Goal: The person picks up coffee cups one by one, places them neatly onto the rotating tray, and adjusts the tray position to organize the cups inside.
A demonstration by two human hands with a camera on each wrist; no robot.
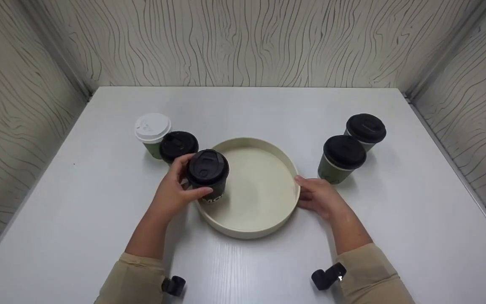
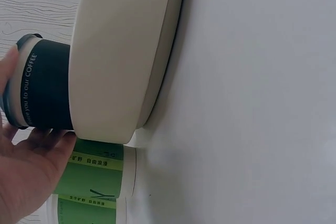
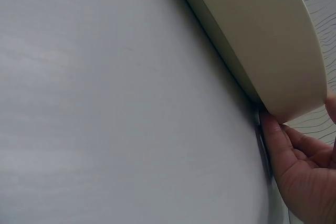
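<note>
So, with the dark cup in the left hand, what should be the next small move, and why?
Probably lower the dark, black-lidded coffee cup until it is settled in the round cream tray, before the left hand lets go. The tray's wall hides the cup's base in the left wrist view, so contact is unconfirmed; the right hand holds the opposite side.

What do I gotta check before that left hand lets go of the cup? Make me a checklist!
1. Left hand gripping the dark cup: ok.
2. Black lid on that cup: ok.
3. Right hand holding the round tray's edge: ok.
4. Cup's bottom resting on the tray's floor: cannot tell, contact isn't clearly visible.
5. Bare space left in the tray: ok, its right side is bare.
</note>
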